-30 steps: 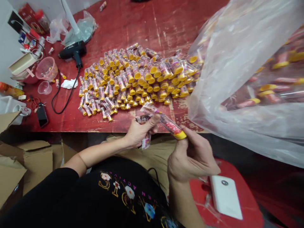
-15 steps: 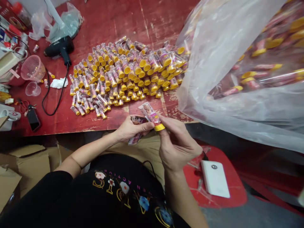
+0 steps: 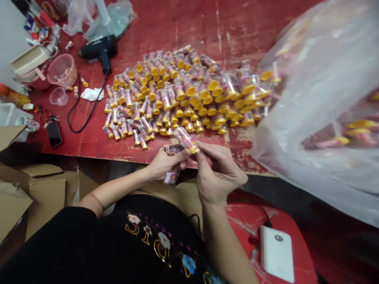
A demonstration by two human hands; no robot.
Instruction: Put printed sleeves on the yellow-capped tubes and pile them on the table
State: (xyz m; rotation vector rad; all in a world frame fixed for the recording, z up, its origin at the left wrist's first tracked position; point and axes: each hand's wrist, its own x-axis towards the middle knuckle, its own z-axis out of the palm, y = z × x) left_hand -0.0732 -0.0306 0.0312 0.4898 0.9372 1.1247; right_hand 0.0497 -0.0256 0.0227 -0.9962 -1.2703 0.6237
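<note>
We note that, compared with one second ago, the right hand (image 3: pixel 217 169) is closer to the left hand (image 3: pixel 167 162), and the tube (image 3: pixel 186 141), with red contents exposed in that earlier frame, now has printed film around it.

By size, we begin with the red table (image 3: pixel 237 35), its surface worn along the near edge. At its right side we find the translucent bag (image 3: pixel 284 130), with yellow-capped tubes visible inside. Adjacent to the bag, we locate the pile (image 3: pixel 180 92) of similar tubes, spread across the middle of the table. Below the bag, the red stool (image 3: pixel 245 228) supports a white device (image 3: pixel 277 252). At the table's left, we identify the heat gun (image 3: pixel 100 49), the pink basket (image 3: pixel 53 79) and, near the table edge, the phone (image 3: pixel 54 134).

We observe both hands in front of the pile. The left hand has its thumb against the tube and its fingers curled around folded sleeves (image 3: pixel 171 176). The right hand pinches the tube between thumb and forefinger at the yellow cap (image 3: pixel 194 148). We find the tube tilted between the hands, cap end toward the right hand.
</note>
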